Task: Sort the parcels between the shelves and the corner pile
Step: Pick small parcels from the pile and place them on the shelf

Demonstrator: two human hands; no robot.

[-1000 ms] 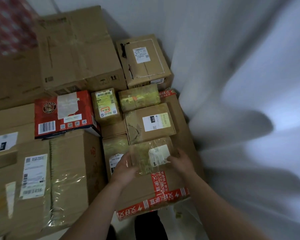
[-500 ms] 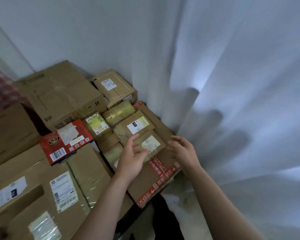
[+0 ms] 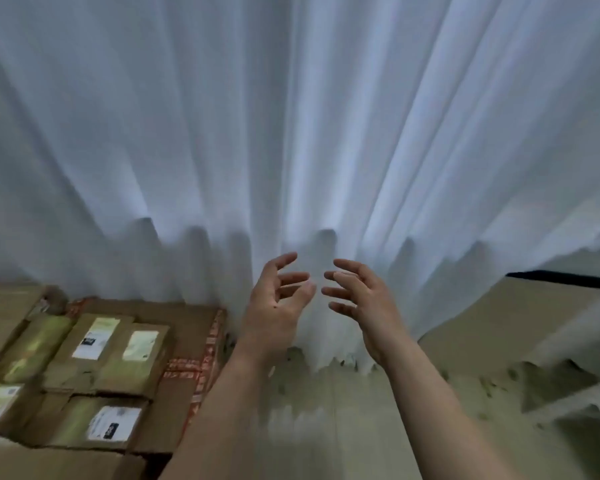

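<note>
Fingers (image 3: 293,277) loose: left hand (image 3: 274,306), right hand (image 3: 364,299)

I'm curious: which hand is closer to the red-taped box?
Left. The left hand hovers just right of the red-taped box; the right hand is farther right.

Dim, cool head view: soft light glows through the white pleated fabric curtain (image 3: 326,133), brightest in its central folds and grey-shadowed along the hem, while the brown cardboard parcels (image 3: 94,362) at lower left sit murky with smeared labels, motion blur streaks the right edge, and wide-angle distortion fans the folds.
</note>
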